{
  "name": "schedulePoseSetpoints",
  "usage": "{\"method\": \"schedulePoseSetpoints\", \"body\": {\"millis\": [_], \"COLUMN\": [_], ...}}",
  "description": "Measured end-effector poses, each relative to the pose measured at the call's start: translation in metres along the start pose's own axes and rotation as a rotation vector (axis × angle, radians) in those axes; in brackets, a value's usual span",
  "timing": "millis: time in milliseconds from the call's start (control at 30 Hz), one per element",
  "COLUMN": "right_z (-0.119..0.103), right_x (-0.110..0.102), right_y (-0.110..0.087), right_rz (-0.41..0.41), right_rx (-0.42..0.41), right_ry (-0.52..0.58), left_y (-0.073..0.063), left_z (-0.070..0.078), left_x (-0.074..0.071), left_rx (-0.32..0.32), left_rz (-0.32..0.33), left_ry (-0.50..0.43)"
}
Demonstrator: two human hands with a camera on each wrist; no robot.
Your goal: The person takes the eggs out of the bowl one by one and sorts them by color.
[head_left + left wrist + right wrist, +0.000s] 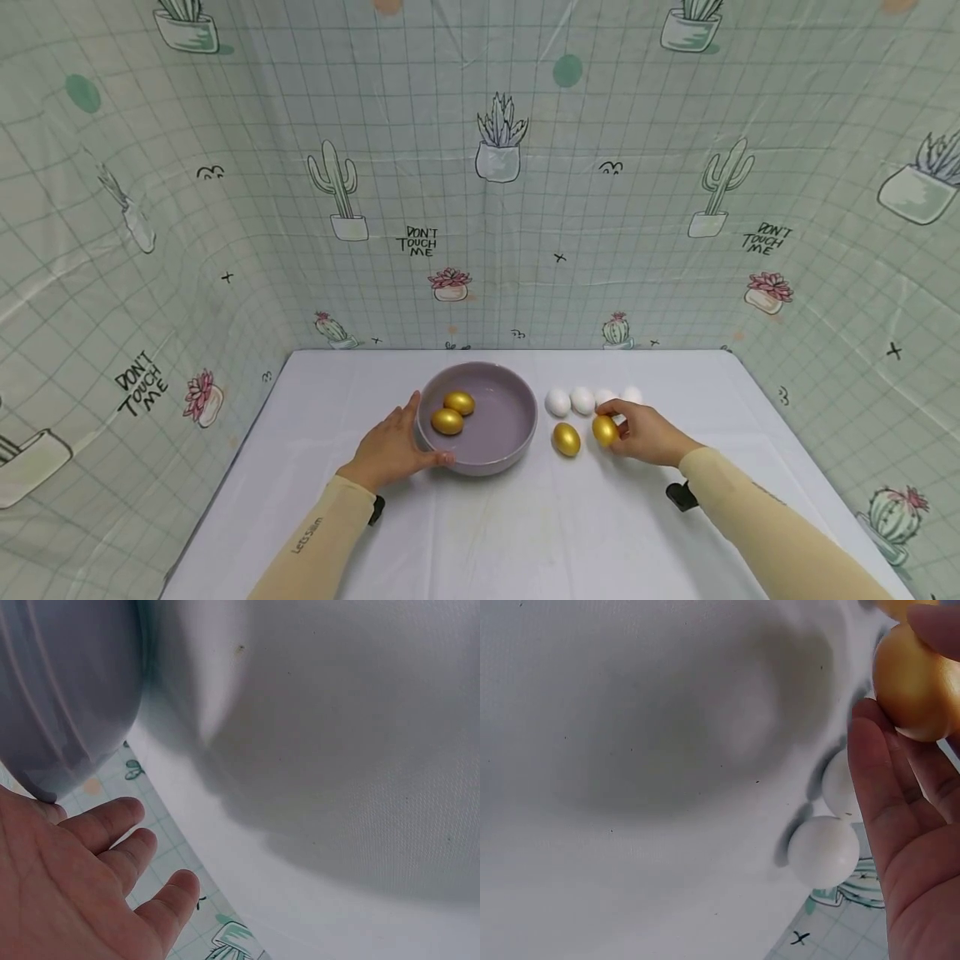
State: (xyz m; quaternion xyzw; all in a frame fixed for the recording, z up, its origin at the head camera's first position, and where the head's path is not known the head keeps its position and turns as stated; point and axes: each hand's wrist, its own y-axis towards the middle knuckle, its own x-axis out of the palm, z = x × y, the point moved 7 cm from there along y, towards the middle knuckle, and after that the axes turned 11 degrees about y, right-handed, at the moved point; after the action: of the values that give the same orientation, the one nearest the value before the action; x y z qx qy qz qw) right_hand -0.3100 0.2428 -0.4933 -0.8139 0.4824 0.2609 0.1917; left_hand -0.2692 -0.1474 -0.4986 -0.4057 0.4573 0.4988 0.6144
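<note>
Open white bench (pixel 480 542) runs between a person's forearms (pixel 322 533), leaving the near side of a mauve bowl (pixel 498 421) free to approach. The left grip (pixel 392 446) bars its left edge; a loose gold egg (pixel 566 439) lies between bowl and right grip (pixel 647 433). Four white eggs (pixel 582 401) line the space beyond.

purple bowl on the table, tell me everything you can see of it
The bowl is round and greyish purple, with smooth, slightly glossy walls that look ceramic. It stands upright on the white table, left of the white eggs. Two golden eggs lie inside, toward its left side; the rest of its floor is bare. The left hand touches its left side, fingers and thumb spread.
</note>
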Motion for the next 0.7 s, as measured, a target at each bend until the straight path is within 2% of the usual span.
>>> {"method": "schedulePoseSetpoints", "body": {"millis": [467, 700], "right_z": [0.017, 0.018], "right_x": [0.011, 0.012], "right_y": [0.007, 0.01], "right_rz": [-0.01, 0.002], "right_rx": [-0.002, -0.004], "right_ry": [-0.07, -0.086], "left_y": [-0.002, -0.001], "left_z": [0.001, 0.001], "left_x": [-0.002, -0.003], "left_rx": [-0.002, 0.003], "left_rz": [0.001, 0.003], "left_ry": [0.012, 0.021]}}
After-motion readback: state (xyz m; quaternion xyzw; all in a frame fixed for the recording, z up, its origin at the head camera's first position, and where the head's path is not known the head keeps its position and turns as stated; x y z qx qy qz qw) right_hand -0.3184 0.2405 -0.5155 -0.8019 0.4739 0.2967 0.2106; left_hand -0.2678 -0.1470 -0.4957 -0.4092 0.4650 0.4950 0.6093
